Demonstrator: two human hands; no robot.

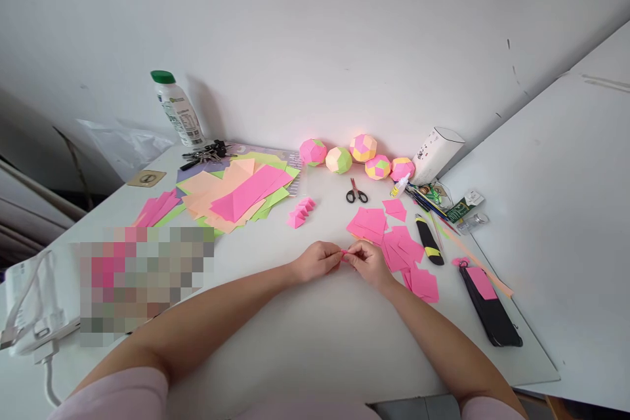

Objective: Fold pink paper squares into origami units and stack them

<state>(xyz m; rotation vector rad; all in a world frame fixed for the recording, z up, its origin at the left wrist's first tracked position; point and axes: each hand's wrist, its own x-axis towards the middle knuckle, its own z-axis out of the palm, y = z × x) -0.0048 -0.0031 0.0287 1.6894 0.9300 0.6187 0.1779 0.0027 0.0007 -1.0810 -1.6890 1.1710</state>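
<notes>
1. A small folded piece of pink paper (pixel 344 253), thin and creased, is pinched between both hands just above the smooth white worktop (pixel 295 335), near its middle.
2. The left hand (pixel 315 261) has its grip narrowed on the piece's left end, fingertips pressed together. The right hand (pixel 370 264) closes thumb and fingers on the right end.
3. From 1 to 4 o'clock, just beside the right hand, flat matte pink paper squares (pixel 367 223) lie scattered and overlapping, with sharp corners.
4. At 11 o'clock sits a short row of pleated pink paper units (pixel 300 212).
5. At 12 o'clock lie black-handled metal scissors (pixel 356 193).
6. At 3 o'clock, past the squares, lies a black-and-yellow utility knife (pixel 429 241). At 4 o'clock is a long black pouch (pixel 492 325) with a pink square on it.
7. At 10 o'clock a loose heap of pink, peach and green paper sheets (pixel 241 193) is spread out.
8. At 12 to 1 o'clock, by the wall, stand five faceted multicoloured paper balls (pixel 363 147).
9. Farther at 10 o'clock stands an upright white plastic bottle with a green cap (pixel 177 108), with a bunch of dark keys (pixel 207 153) beside it.
</notes>
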